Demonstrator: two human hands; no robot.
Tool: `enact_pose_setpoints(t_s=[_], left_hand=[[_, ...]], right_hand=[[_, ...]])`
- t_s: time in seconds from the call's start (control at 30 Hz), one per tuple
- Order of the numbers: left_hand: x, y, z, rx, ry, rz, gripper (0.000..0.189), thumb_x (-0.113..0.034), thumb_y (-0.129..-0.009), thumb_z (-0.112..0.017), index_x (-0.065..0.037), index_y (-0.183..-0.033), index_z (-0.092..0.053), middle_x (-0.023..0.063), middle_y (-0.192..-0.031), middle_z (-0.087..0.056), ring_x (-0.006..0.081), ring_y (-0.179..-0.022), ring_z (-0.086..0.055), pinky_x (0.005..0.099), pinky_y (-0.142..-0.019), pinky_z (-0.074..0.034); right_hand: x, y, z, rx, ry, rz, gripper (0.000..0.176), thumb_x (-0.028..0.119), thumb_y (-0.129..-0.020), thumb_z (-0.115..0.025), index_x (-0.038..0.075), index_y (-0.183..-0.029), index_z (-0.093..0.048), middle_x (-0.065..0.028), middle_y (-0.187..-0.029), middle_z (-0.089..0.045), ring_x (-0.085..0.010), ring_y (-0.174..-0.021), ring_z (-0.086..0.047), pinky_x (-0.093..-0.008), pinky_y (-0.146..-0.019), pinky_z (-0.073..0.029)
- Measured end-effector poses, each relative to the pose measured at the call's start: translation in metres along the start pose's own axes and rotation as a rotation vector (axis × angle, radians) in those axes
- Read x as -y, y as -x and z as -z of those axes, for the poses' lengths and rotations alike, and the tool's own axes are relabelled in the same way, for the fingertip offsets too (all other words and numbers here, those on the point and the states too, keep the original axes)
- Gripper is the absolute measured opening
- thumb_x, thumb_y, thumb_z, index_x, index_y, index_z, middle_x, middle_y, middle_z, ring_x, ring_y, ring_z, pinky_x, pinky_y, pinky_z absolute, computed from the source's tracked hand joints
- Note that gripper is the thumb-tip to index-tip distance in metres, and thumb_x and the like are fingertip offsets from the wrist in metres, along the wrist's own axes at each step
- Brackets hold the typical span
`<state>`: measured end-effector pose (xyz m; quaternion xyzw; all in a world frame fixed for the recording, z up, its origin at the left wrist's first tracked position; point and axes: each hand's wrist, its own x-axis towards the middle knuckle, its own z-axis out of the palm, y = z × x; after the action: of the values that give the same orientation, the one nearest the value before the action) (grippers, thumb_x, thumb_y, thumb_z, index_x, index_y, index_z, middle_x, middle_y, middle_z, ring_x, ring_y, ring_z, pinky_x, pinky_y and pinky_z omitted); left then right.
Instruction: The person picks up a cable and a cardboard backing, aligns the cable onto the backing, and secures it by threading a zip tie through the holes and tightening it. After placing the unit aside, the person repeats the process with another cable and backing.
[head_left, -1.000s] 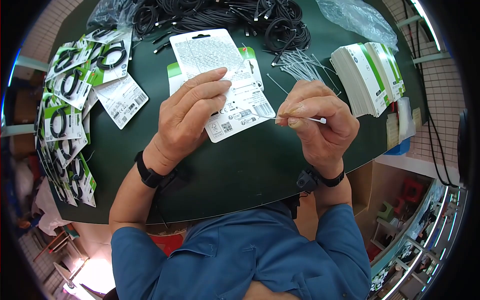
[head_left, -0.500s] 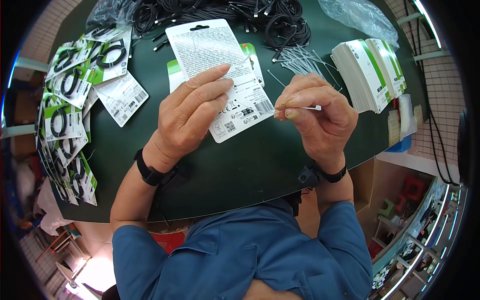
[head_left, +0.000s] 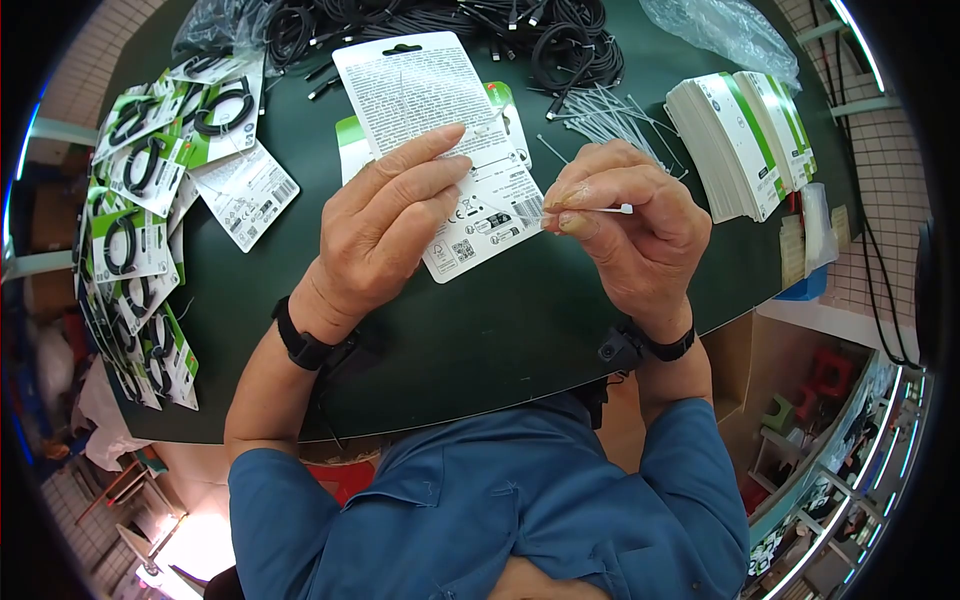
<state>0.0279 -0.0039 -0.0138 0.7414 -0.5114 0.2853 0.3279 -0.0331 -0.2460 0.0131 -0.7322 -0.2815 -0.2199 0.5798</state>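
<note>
My left hand (head_left: 378, 225) grips a white printed card (head_left: 415, 90) along its left side. The fingers lie together across the printed face, and the thumb is hidden. The card's back faces up, with a hang slot at the top and a barcode near the bottom right. To its right, my right hand (head_left: 640, 225) pinches a thin white cable tie (head_left: 612, 210) between thumb and fingertips, close to the card's lower right edge. A small white piece pokes up from the card near the left fingertips. Another green and white card (head_left: 507, 105) lies partly beneath.
On the left, packaged cards with black cables (head_left: 120, 245) are piled. Coiled black cables (head_left: 575, 55) and loose cable ties (head_left: 610, 120) lie at the back. Stacked cards (head_left: 735, 150) stand at right. Clear plastic bags (head_left: 725, 35) sit along the far edge.
Both hands keep their grips. My right hand and the cable tie have moved very slightly left and up; the whole view has also shifted a little.
</note>
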Motion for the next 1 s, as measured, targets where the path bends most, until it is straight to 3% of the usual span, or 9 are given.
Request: enact_pose_setpoints(t_s=[0.43,0.77,0.87,1.0], left_hand=[[0.0,-0.001,0.001,-0.03,0.005,0.02,0.027,-0.003,-0.079,-0.085,0.002,-0.091,-0.062,0.0188,-0.109,-0.076,0.0436,-0.119,-0.07,0.0436,-0.094,-0.063],[-0.006,-0.004,0.003,-0.029,-0.008,0.037,0.026,-0.004,-0.079,-0.085,0.002,-0.089,-0.062,0.0175,-0.108,-0.077,0.0433,-0.119,-0.071,0.0439,-0.092,-0.063],[-0.006,-0.004,0.001,-0.063,-0.025,0.028,0.018,-0.002,-0.075,-0.078,0.001,-0.086,-0.063,0.0135,-0.107,-0.075,0.0361,-0.117,-0.073,0.039,-0.085,-0.063],[-0.007,-0.002,-0.001,-0.061,-0.012,0.041,0.016,0.0,-0.075,-0.077,0.001,-0.085,-0.063,0.0138,-0.107,-0.075,0.0358,-0.116,-0.073,0.0394,-0.084,-0.063]], right_hand=[[0.0,0.004,-0.014,0.092,0.075,0.06,0.033,-0.011,-0.079,-0.084,0.006,-0.104,-0.072,-0.0129,-0.097,-0.073,-0.0202,-0.084,-0.07,-0.0298,-0.069,-0.054],[-0.002,0.002,-0.021,0.104,0.216,0.154,0.034,-0.01,-0.078,-0.084,0.007,-0.105,-0.073,-0.0114,-0.097,-0.073,-0.0218,-0.082,-0.069,-0.0301,-0.068,-0.054],[-0.003,0.001,-0.021,0.139,0.235,0.169,0.033,-0.01,-0.078,-0.083,0.008,-0.105,-0.074,-0.0103,-0.097,-0.074,-0.0217,-0.082,-0.069,-0.0298,-0.067,-0.054],[-0.007,0.001,-0.022,0.118,0.281,0.157,0.032,-0.009,-0.078,-0.083,0.008,-0.104,-0.076,-0.0089,-0.094,-0.074,-0.0204,-0.081,-0.069,-0.0283,-0.066,-0.053]])
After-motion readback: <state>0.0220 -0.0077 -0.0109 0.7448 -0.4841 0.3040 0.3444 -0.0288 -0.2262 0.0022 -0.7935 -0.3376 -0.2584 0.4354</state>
